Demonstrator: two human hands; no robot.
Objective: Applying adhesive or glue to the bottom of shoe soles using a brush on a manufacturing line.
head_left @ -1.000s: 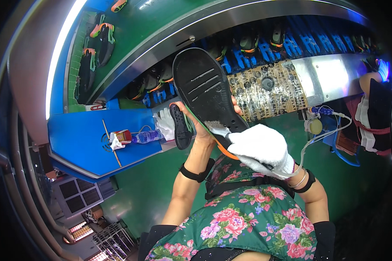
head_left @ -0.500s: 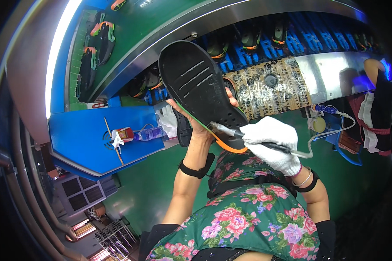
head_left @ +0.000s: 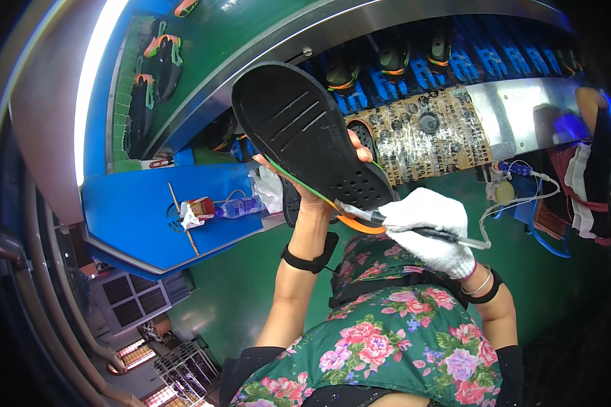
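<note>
My bare left hand (head_left: 311, 201) grips a black shoe sole (head_left: 295, 129) from beneath, its fingertips curled over the far edge. The sole is held up at a slant and has a green and orange rim, grooves at one end and small holes at the other. In a white knit glove, my right hand (head_left: 431, 227) is closed round a brush (head_left: 360, 213) with a thin hose at its back end. The bristles touch the sole's edge near the orange part of the rim. Behind the left hand, part of another black sole (head_left: 292, 203) shows.
To the left, a blue table (head_left: 136, 217) bears a stick, a red box and a plastic bottle (head_left: 239, 207). A tape-covered cardboard ledge (head_left: 448, 129) lies ahead, below blue racks with shoes (head_left: 394, 60). Another person's arm (head_left: 590, 108) reaches in at far right.
The sole has tilted and shifted slightly to the left. The brush tip has moved a little down and right along the sole's rim.
</note>
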